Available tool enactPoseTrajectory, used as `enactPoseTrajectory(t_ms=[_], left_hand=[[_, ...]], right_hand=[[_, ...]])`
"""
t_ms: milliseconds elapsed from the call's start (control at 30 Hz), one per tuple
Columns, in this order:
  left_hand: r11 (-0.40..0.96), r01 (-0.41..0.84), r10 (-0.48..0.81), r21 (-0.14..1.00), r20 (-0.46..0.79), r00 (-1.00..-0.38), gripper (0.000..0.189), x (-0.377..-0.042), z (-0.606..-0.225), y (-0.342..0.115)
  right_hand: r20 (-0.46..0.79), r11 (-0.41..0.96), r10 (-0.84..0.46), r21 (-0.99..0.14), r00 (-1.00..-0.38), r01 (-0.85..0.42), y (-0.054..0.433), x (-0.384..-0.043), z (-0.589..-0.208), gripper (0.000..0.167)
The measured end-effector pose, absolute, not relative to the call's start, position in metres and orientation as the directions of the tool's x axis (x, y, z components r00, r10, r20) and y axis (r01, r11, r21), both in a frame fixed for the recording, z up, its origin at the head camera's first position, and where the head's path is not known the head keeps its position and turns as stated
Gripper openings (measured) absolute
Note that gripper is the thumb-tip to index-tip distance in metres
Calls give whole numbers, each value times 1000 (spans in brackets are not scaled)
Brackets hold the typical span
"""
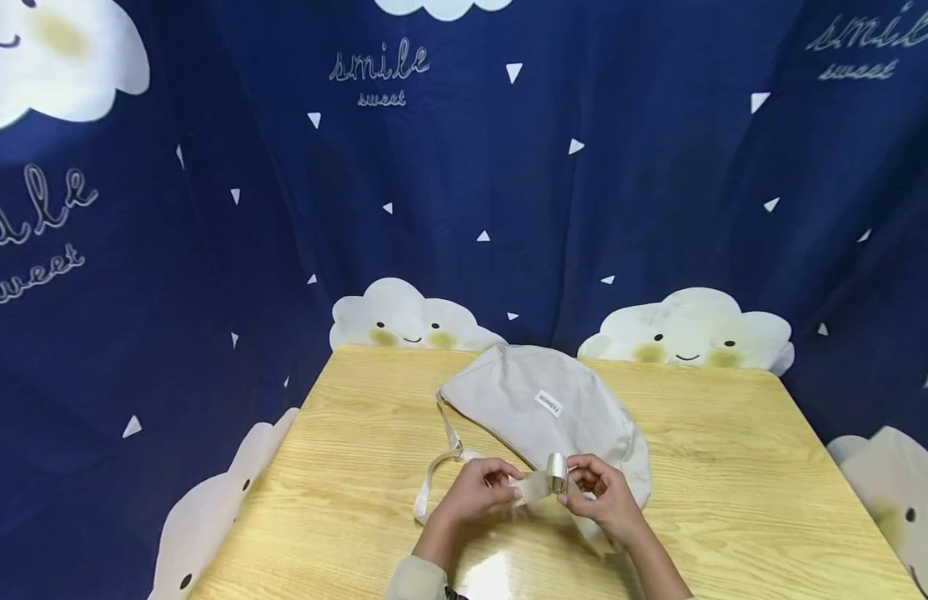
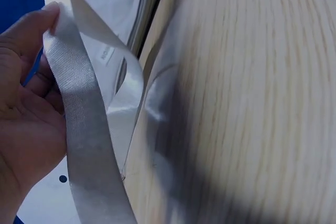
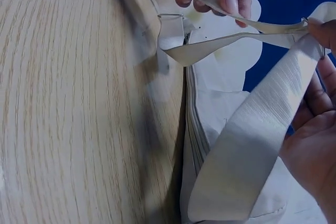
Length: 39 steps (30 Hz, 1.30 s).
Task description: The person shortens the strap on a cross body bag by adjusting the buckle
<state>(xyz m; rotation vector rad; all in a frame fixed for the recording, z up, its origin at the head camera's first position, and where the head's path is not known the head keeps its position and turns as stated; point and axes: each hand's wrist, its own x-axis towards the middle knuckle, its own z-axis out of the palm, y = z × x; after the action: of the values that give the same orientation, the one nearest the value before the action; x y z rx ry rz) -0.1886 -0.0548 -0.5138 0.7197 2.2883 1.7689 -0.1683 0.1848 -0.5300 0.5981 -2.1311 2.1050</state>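
A pale grey half-moon bag (image 1: 557, 379) with a small white label lies on the wooden table. My left hand (image 1: 474, 492) pinches its light webbing strap (image 1: 534, 485) between thumb and fingers, just in front of the bag. To the right, my right hand (image 1: 602, 496) grips the strap by a small metal slider (image 3: 323, 53), partly covered by the thumb in the right wrist view. A short loop of strap stands up beside these fingers. Another metal buckle (image 3: 171, 15) sits farther along the strap, near the bag's zipper (image 3: 195, 124). The left wrist view shows the strap (image 2: 86, 103) crossing the left palm.
The wooden table (image 1: 734, 467) spreads out around the bag. A strap loop (image 1: 426, 487) rests on it left of my left hand. A dark blue curtain (image 1: 448, 167) with clouds and triangles hangs behind the table and along its sides.
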Motion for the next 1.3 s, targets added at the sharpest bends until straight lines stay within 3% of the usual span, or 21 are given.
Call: enactPoseTrajectory(t_ms=[367,700,833,1067,1300], left_hand=[[199,289,447,936,175,-877,13,-187,-505,-77],[247,259,405,934,143,-903,11,-204,-529,-107],[239,233,413,943,118,-903,10,-205,-527,-116],[229,226,416,947,115,-902,9,-192,-493,-123],[242,220,410,945,106,-906,10,-197,-507,-126]], right_hand=[[343,-28,-191,-938,-920,-344,185,-168,-527,39],[350,-44,-203,-936,-915,-348,187,-169,-531,41],[347,-37,-200,-937,-916,-347,187,-168,-529,41],[349,-41,-205,-936,-914,-348,190,-169,-527,40],[342,-37,-218,-939,-914,-343,191,-168,-526,40]])
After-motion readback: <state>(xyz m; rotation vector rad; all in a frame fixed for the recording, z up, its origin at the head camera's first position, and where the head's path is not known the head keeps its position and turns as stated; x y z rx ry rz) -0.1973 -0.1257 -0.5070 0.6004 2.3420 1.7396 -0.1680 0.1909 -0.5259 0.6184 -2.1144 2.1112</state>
